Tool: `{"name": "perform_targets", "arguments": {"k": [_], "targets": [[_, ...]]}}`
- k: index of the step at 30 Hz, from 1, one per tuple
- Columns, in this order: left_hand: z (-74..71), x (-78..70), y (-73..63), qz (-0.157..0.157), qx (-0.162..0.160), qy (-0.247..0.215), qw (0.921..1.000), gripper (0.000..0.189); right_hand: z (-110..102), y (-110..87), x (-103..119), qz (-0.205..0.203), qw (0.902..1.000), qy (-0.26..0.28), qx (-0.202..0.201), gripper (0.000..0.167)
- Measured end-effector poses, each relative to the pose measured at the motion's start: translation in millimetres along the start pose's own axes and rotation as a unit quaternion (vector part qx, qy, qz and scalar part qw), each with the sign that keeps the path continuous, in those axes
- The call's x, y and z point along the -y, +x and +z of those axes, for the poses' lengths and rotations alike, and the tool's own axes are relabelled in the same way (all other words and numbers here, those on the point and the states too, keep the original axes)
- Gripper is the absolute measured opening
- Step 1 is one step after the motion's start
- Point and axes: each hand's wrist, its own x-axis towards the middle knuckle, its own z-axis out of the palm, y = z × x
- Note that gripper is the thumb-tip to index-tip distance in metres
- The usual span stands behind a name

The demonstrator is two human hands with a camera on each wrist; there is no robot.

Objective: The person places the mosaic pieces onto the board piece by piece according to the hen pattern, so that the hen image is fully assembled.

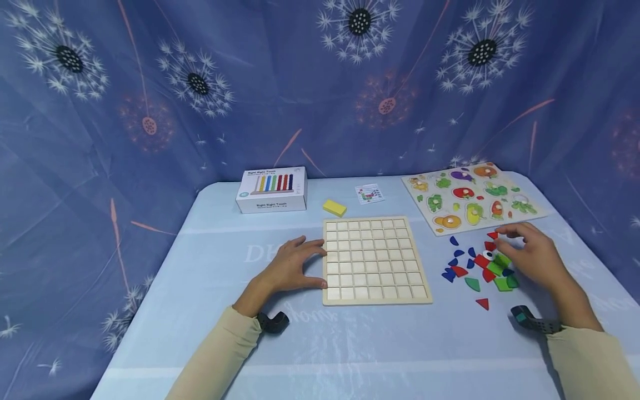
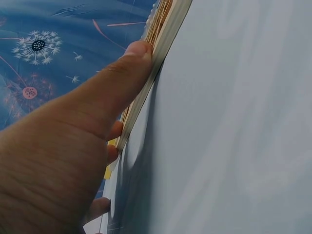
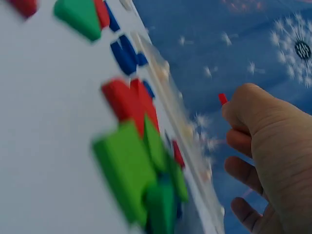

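A pale wooden board (image 1: pixel 377 261) divided into square cells lies on the table. My left hand (image 1: pixel 291 265) touches its left edge with spread fingers, the thumb (image 2: pixel 124 73) resting against the rim. To the right of the board, my right hand (image 1: pixel 532 253) pinches a small red wedge-shaped piece (image 3: pixel 223 99) between thumb and fingertips, above a loose pile. That pile holds several blue pieces (image 1: pixel 454 240), red pieces (image 1: pixel 488 274) and green pieces (image 3: pixel 124 170), some overlapping. One red triangular piece (image 1: pixel 483 304) lies apart, nearer the front.
Behind the pile lies a vegetable puzzle board (image 1: pixel 475 197) with knobs. A white box (image 1: pixel 272 190) stands at the back left. Between them are a yellow block (image 1: pixel 334 208) and a small printed card (image 1: pixel 370 194). A blue dandelion-patterned cloth (image 1: pixel 300 83) hangs behind the table.
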Motion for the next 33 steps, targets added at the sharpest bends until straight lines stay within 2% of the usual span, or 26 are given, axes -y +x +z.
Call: {"name": "perform_targets", "arguments": {"k": [4, 9, 13, 18, 21, 24, 28, 33], "targets": [[0.7, 0.0, -1.1, 0.001, -0.002, 0.005, 1.0, 0.073, 8, 14.8, 16, -0.036, 0.9993, 0.01, 0.0, 0.026], [1.2, -1.3, -0.5, 0.003, -0.004, 0.012, 0.9999, 0.073, 19, 31.0, 43, -0.067, 0.9971, 0.024, 0.025, 0.026], [1.2, -2.1, -0.8, 0.004, -0.004, 0.016, 0.9999, 0.073, 35, 46.7, 68, -0.117, 0.9911, 0.048, 0.041, 0.024], [0.9, -2.6, -1.2, 0.005, -0.006, 0.013, 0.9999, 0.073, 66, 67.4, 101, -0.22, 0.9695, 0.094, 0.053, 0.022], [1.5, -2.0, -1.6, 0.004, -0.006, 0.013, 0.9999, 0.073, 87, 78.0, 122, -0.266, 0.953, 0.119, 0.083, 0.021], [1.7, -1.4, -1.9, 0.006, -0.01, 0.013, 0.9998, 0.072, 107, 85.7, 145, -0.291, 0.9374, 0.144, 0.125, 0.02], [1.3, -1.1, -1.0, 0.001, -0.006, 0.011, 0.9999, 0.073, 131, 88.0, 173, -0.306, 0.9238, 0.159, 0.168, 0.019], [0.7, -1.4, 0.0, 0.001, -0.004, 0.017, 0.9999, 0.073, 158, 82.5, 200, -0.309, 0.9151, 0.153, 0.209, 0.016]]}}
